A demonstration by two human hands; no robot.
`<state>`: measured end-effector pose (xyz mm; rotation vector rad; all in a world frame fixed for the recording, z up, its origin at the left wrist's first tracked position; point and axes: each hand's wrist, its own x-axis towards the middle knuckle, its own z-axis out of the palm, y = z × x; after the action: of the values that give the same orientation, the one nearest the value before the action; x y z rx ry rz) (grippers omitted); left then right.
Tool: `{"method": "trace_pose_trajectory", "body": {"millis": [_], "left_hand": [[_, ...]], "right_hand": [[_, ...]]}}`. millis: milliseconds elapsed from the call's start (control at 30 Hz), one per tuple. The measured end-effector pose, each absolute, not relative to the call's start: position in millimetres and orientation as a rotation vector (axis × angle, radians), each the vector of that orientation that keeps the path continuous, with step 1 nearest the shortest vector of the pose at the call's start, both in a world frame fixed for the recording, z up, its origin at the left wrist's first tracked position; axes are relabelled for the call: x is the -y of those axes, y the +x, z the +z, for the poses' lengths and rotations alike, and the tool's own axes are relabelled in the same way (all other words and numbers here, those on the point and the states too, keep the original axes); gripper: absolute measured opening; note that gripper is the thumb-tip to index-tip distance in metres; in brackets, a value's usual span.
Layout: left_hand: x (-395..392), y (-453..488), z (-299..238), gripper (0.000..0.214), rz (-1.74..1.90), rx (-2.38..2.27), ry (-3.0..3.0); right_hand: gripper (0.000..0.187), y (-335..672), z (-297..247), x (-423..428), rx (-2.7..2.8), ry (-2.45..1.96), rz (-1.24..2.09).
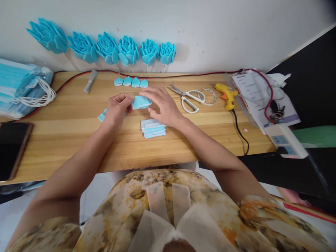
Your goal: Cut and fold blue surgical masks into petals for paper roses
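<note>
Between my hands is a small light-blue piece of mask fabric [141, 102], held up just above the wooden table. My left hand [118, 107] pinches its left end between thumb and fingers. At the piece's right side, my right hand [163, 106] has its fingers stretched along the top edge and its thumb apart below. A stack of cut blue-and-white fabric pieces [153, 128] lies just below my right hand. Part of another blue piece [102, 115] shows beside my left hand. Several folded, pointed blue pieces [127, 82] sit in a row beyond my hands.
Several blue fabric flowers [107, 48] on sticks lean on the wall. Scissors [189, 97], a tape roll [210, 96] and a yellow glue gun [227, 95] lie right, near papers and a power strip [285, 141]. Packed masks [15, 87] and a phone [10, 150] are left.
</note>
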<state>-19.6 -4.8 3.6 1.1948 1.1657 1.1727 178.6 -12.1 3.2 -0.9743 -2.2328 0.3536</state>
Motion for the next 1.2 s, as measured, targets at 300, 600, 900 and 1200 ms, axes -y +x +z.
{"method": "trace_pose_trajectory", "body": {"millis": [300, 600, 900, 1200], "left_hand": [[9, -18, -5, 0.046, 1.091, -1.100, 1.382], [9, -19, -3, 0.043, 1.061, -1.089, 1.377], [9, -20, -7, 0.029, 1.054, -1.114, 1.361], [3, -17, -7, 0.023, 1.093, -1.141, 1.121]], "right_hand": [[0.030, 181, 1, 15, 2.041, -1.161, 0.370], [0.040, 176, 4, 16, 1.699, -1.250, 0.760], [0.058, 177, 4, 13, 1.596, -1.282, 0.875], [0.043, 188, -8, 0, 1.435, -1.245, 0.856]]}}
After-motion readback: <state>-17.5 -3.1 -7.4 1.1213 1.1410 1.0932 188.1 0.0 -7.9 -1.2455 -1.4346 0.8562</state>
